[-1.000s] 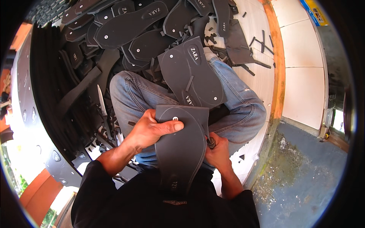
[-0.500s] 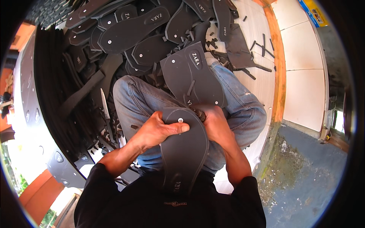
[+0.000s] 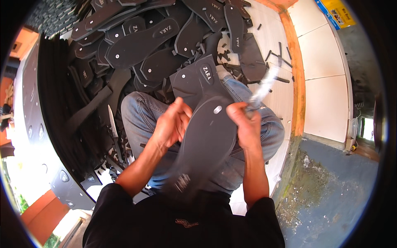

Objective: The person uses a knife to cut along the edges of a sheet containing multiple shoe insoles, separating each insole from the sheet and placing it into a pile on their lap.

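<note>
A dark grey foam sole point(image 3: 211, 136) with a white round sticker lies over my lap, its near end smeared by motion. My left hand point(image 3: 171, 124) is at the sole's left edge with curled fingers; their tips are partly hidden. On the opposite edge, my right hand point(image 3: 248, 126) is closed round a knife, its thumb against the sole. The knife's blade point(image 3: 264, 87) points up and to the right, blurred, and its handle is mostly covered by my fingers. Beyond the sole, a grey foam sheet point(image 3: 192, 78) with sole outlines rests across my legs.
Several cut soles point(image 3: 140, 43) are heaped at the far side. A second knife point(image 3: 113, 122) lies left of my knee, blade upward. Tall stacked dark sheets point(image 3: 56, 103) stand at the left. Thin foam offcuts point(image 3: 281, 53) are scattered at the far right, beside a wooden edge point(image 3: 298, 82).
The right hand has moved right and outward, bringing the knife blade into sight. The sole has turned and shifted farther away. My left thumb has come off the sole's top face.
</note>
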`<state>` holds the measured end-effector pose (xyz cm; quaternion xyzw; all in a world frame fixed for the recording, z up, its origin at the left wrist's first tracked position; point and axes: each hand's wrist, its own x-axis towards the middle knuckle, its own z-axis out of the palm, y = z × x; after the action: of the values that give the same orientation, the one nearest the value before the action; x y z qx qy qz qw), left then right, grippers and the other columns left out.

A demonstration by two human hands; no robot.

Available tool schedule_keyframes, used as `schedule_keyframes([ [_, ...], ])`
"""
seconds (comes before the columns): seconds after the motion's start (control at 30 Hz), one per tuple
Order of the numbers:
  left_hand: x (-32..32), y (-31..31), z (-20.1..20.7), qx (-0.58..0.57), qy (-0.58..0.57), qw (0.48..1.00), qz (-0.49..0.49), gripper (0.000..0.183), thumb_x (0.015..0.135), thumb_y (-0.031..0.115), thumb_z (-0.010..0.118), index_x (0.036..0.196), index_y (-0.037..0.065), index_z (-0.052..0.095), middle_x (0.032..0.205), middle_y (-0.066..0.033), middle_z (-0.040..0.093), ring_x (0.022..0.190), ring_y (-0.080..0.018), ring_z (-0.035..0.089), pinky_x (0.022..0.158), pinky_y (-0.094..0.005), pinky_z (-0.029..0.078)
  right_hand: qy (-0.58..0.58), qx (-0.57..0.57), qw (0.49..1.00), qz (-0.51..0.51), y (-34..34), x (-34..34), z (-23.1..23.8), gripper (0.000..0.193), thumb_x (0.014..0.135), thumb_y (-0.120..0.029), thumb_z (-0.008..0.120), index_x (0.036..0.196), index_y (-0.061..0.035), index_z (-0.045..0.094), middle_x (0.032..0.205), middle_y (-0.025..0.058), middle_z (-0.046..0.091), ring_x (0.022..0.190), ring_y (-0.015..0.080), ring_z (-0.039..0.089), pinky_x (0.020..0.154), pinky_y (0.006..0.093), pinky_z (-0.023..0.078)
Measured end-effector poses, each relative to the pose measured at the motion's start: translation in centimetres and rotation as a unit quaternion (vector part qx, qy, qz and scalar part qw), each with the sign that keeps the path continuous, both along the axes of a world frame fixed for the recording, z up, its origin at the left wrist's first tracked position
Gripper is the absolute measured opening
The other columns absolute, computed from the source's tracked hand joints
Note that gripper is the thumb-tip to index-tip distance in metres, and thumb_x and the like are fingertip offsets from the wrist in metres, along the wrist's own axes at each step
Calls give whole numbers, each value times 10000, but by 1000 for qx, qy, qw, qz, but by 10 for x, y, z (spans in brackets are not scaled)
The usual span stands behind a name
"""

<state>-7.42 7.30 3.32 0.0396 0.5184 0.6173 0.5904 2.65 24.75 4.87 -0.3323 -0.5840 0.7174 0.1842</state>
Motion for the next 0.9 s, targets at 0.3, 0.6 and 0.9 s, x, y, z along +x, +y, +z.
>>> schedule_keyframes([
  [0.3, 73, 55, -49, 217, -131, 932, 258, 345, 863, 392, 573, 818, 53, 530, 505, -18, 413, 414, -112, 362, 378, -238, 255, -24, 150, 984, -93, -29, 18, -9, 218, 852, -151, 658, 733, -12, 541, 558, -23, 484, 507, 49, 422, 463, 222, 341],
  [0.6, 51, 73, -22, 95, -159, 926, 329, 300, 904, 401, 541, 878, 103, 520, 483, 6, 390, 378, -86, 296, 383, -224, 231, -275, 381, 881, -43, -34, 65, -42, 370, 846, -291, 641, 621, -28, 508, 472, 129, 482, 421, 294, 512, 428, 378, 388],
  [0.9, 48, 66, -25, 87, -140, 935, 314, 279, 905, 363, 551, 865, 90, 516, 484, 6, 391, 385, -78, 299, 389, -225, 237, -315, 369, 874, -35, -38, 59, -47, 282, 824, -223, 622, 638, -38, 518, 520, 172, 536, 506, 389, 556, 479, 446, 420],
])
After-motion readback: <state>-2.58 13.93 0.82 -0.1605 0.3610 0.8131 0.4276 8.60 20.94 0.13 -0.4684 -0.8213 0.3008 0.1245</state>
